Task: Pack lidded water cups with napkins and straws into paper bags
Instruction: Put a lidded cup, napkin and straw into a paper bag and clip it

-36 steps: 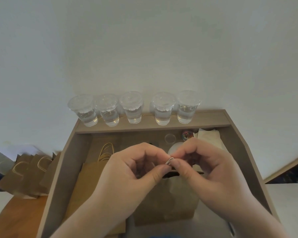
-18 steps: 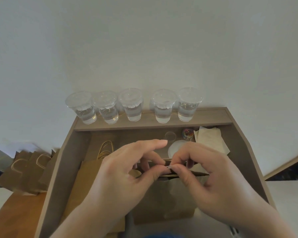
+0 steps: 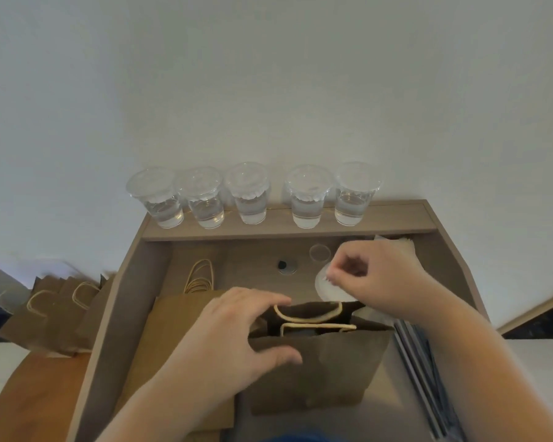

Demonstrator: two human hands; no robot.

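A brown paper bag [image 3: 316, 371] is seen standing upright with its mouth open near the front of a wooden table [image 3: 131, 288] with raised sides. The bag is held at its upper left corner by the left hand [image 3: 237, 333]: the thumb is pressed against the front face, while the fingers are curved over the top edge and touch one of the two pale cord handles [image 3: 307, 320].

The right hand [image 3: 371, 275] is raised behind the bag and to its right, apart from the left hand. Its fingers are curled in towards the thumb (whether anything is pinched between them cannot be told). Just below its fingertips a stack of white lids [image 3: 324, 287] is partly hidden, and a small clear round lid [image 3: 319, 252] lies just beyond.

Five lidded cups [image 3: 251, 196] of water are lined up on a shelf [image 3: 396, 223] along the back of the table, against a plain white wall [image 3: 268, 90]. White napkins [image 3: 399, 242] are tucked under the shelf at the far right corner. Dark straws [image 3: 419, 362] are laid lengthwise along the right side, just beside the standing bag.

A pile of flat bags [image 3: 173, 339] lies to the left of the standing bag, partly under the left forearm. More folded bags [image 3: 55, 314] are propped outside the table on the left.
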